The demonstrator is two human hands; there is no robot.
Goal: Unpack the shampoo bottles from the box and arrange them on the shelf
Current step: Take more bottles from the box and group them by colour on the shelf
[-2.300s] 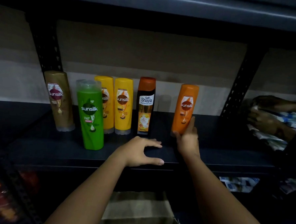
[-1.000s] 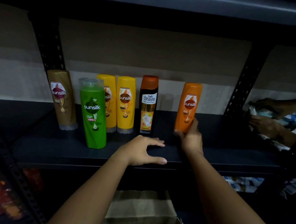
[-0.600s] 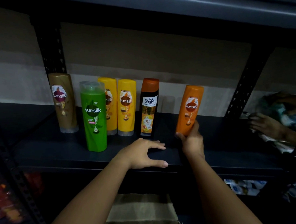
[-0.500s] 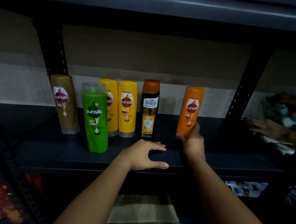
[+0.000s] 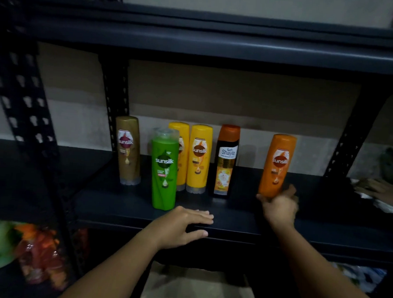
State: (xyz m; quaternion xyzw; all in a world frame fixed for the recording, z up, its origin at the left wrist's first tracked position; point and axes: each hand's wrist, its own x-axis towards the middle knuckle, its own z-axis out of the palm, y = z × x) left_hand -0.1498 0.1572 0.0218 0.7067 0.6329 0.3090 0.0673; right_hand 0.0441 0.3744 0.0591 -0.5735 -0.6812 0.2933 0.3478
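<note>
On the dark shelf [image 5: 232, 221] stand a gold-brown bottle [image 5: 128, 149], a green bottle [image 5: 165, 170] set further forward, two yellow bottles [image 5: 199, 158] and a black bottle with an orange cap [image 5: 226, 161]. To their right, my right hand [image 5: 279, 205] grips the base of an orange bottle [image 5: 277, 164], which leans slightly. My left hand [image 5: 182, 225] rests flat on the shelf's front edge with straight fingers, just right of the green bottle. The cardboard box [image 5: 195, 287] sits below the shelf between my arms.
Black perforated uprights [image 5: 114, 99] frame the shelf bay, and another shelf board [image 5: 219, 43] runs above. Another person's hand [image 5: 380, 190] handles packets at the far right. Bagged green and orange goods [image 5: 14, 253] lie on the lower left.
The view has tilted up and shifted right, so the bottles sit lower in frame. My left hand's fingers have flattened on the shelf edge. My right hand still holds the orange bottle.
</note>
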